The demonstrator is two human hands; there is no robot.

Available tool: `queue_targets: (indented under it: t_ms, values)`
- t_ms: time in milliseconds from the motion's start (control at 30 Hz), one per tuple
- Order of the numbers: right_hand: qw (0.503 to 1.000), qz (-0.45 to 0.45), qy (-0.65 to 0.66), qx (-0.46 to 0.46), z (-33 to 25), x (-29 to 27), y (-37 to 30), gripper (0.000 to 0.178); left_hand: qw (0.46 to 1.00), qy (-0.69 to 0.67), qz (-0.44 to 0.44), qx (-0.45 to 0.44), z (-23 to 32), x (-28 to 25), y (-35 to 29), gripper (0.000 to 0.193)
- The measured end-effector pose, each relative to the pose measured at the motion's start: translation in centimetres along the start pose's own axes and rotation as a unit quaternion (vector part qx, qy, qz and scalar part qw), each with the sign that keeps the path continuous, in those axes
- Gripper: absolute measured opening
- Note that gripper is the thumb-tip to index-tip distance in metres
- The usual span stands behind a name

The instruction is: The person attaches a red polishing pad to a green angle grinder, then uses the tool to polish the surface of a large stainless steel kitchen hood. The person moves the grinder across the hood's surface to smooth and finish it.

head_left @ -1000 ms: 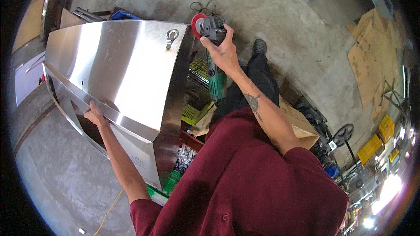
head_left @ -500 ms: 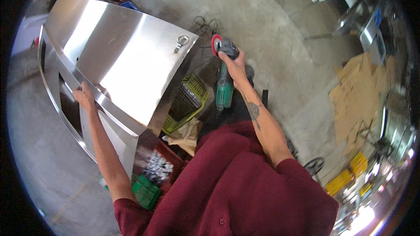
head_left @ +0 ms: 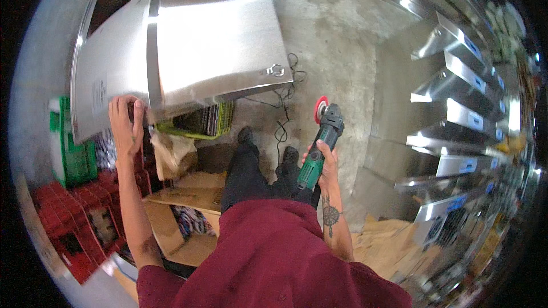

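Observation:
A green and black angle grinder [head_left: 315,165] with a red disc [head_left: 321,109] is in my right hand [head_left: 326,162], gripped round its body. The disc end points away from me, and a black cord lies on the floor near it. My left hand [head_left: 127,120] rests on the near edge of a large brushed steel casing [head_left: 217,34], fingers stretched out and thumb apart. A raised fold runs along the casing, next to that hand. A small ring-shaped metal piece [head_left: 276,71] lies on the casing's near right corner.
Below the casing stand a yellow-green basket [head_left: 224,121] and a brown paper bag [head_left: 174,151]. Red crates [head_left: 77,219], a green crate [head_left: 74,154] and a wooden box [head_left: 191,197] are at the left. Several steel panels [head_left: 465,117] line the right side, beside cardboard [head_left: 388,245].
The view has turned, and the casing now lies farther ahead. My right hand has shifted from the grinder's head to its body. My left hand has moved from the fold to the near edge.

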State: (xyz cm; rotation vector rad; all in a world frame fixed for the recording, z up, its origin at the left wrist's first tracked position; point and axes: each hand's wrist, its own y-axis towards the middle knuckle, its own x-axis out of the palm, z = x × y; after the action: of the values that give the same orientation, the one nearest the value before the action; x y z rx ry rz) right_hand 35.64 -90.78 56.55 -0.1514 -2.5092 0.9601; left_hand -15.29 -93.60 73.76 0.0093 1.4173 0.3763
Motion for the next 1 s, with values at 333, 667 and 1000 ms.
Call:
queue_targets:
  t_ms: [333, 667, 1000]
  values:
    - [0.950, -0.047, -0.223, -0.213, -4.6, -1.1, 6.1, 0.053, 0.971, 0.070, 0.193, 0.120, -1.5, 4.3, -2.0, 0.045]
    - [0.856, -0.059, -0.277, -0.432, -4.3, -0.4, 12.5, 0.075, 0.917, -0.030, 0.391, 0.070, -4.7, 8.9, 0.0, 0.031]
    - [0.732, -0.083, -0.283, -0.614, 2.0, -1.0, 13.7, 0.110, 0.847, 0.027, 0.525, 0.083, -6.8, 9.4, 4.4, 0.052]
